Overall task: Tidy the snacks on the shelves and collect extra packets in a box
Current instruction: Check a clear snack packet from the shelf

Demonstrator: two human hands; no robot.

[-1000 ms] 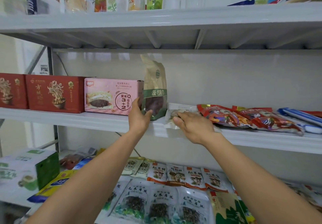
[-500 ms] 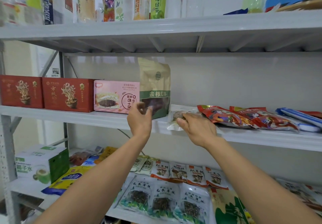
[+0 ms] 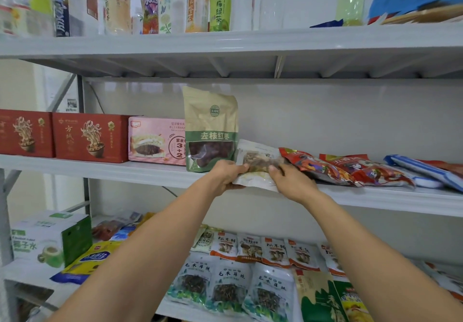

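Fingers (image 3: 275, 169) of the right hand (image 3: 293, 184) and left hand (image 3: 226, 176) are clamped on the clear packet (image 3: 258, 157), at the shelf (image 3: 150, 173) edge just right of the upright kraft pouch (image 3: 210, 121). Risk: lifting may topple the pouch, or drag the red packets (image 3: 313, 166), further right of it, off the edge. Pouch reads 去核红枣; pink box (image 3: 155, 138) left of it, 紫米 3+2. Packet print illegible.

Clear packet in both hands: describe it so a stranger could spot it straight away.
Find the middle shelf. Right of the upright tan pouch, left of the red packets, sits the clear packet, held by the left hand and right hand. Unlike them, it is mostly clear, showing brown contents.
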